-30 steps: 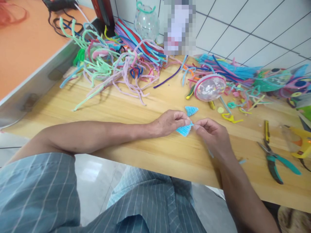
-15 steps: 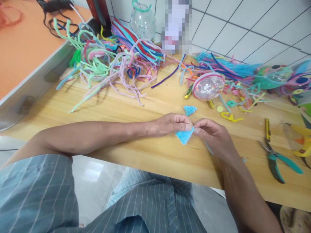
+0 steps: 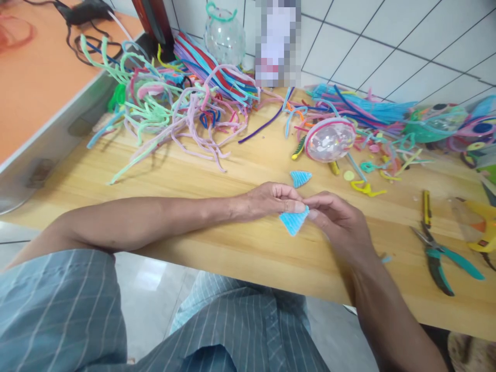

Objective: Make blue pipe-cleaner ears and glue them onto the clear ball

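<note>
Since the first frame, the light-blue triangle of ribbed, fuzzy craft stems [image 3: 293,223] has swung lower, showing more of its face near the frame's middle. We hold it pinched under the thumb of our left hand [image 3: 267,200]; our right hand [image 3: 341,219] narrows at its right corner, though whether it grips a strand we cannot tell. We seem to be working that corner; the next move likely calls for a steady left pinch. A similar blue fuzzy-stem triangle [image 3: 300,179] lies just above our hands.

Pliers [image 3: 434,251] on table [image 3: 217,243], right of right hand [image 3: 343,219]; pipe-cleaner pile [image 3: 155,111] left of dome [image 3: 331,140]; jar [image 3: 225,41] behind pile.
</note>
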A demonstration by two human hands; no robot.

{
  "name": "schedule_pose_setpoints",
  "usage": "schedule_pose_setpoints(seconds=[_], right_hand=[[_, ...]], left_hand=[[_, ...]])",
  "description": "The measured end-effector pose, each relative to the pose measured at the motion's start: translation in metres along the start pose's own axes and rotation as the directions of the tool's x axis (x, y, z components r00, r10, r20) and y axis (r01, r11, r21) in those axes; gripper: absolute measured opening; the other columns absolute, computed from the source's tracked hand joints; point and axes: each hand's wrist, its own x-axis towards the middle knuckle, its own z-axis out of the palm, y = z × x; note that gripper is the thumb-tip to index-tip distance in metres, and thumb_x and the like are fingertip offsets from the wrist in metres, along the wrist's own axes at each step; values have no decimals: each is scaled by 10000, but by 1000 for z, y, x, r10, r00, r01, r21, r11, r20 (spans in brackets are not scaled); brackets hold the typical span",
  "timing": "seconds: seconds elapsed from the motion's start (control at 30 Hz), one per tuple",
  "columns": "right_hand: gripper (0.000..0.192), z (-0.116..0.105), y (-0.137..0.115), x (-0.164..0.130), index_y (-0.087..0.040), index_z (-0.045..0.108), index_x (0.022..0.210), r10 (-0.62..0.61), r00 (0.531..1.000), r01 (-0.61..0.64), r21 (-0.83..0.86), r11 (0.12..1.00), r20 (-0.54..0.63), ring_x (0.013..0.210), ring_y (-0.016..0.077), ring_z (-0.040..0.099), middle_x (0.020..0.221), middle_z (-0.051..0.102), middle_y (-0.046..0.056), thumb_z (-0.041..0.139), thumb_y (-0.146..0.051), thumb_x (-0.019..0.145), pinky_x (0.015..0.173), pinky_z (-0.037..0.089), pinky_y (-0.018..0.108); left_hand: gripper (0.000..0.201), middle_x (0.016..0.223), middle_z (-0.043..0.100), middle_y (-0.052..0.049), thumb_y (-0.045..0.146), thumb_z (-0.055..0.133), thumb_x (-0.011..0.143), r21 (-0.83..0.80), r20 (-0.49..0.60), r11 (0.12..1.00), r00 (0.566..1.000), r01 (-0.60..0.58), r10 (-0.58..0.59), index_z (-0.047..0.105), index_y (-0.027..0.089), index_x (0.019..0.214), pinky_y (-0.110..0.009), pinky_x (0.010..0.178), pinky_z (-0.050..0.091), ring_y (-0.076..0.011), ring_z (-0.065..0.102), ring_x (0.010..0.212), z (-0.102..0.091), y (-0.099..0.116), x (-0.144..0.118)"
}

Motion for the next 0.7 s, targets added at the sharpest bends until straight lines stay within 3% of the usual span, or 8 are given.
schedule_pose_setpoints(seconds=[0.1,0.2,0.43,0.53,0.7], right_hand=[[183,0,0,1,-293,788,1004,22,1000,-22,-3,1000,-21,842,202,722,917,767,15,782,-468,950,811,603,357],[164,1,0,1,-285,761,937,27,999,-26,21,999,-25,794,189,698,867,742,1,777,-448,943,767,584,341],[174,5,-3,1,-273,735,913,84,994,-85,-14,996,-68,735,191,674,803,734,0,773,-443,925,697,563,336],[121,7,-3,2,-272,744,913,44,993,-52,-66,996,-113,731,185,672,786,733,-8,752,-393,928,723,557,338],[98,12,-4,3,-262,731,885,-29,990,10,-143,990,-135,766,189,708,838,779,5,748,-356,910,781,568,354]], left_hand=[[506,735,675,32,535,979,686,-100,23,995,999,-24,26,681,154,832,-249,695,463,-85,585,678,1,-2,1],[570,702,650,46,565,1005,633,-99,-11,993,998,-67,66,642,162,806,-253,697,468,-84,575,668,2,-3,0],[467,786,695,20,528,957,725,-7,-125,992,984,-129,127,707,146,825,-274,788,496,-105,608,768,6,-4,-10],[423,870,747,-6,510,922,780,21,-129,988,979,-155,157,762,141,911,-285,846,517,-123,649,834,7,-5,-13],[489,809,722,6,494,993,693,22,-116,988,981,-156,157,740,141,917,-273,785,526,-116,632,767,10,-4,-13]])
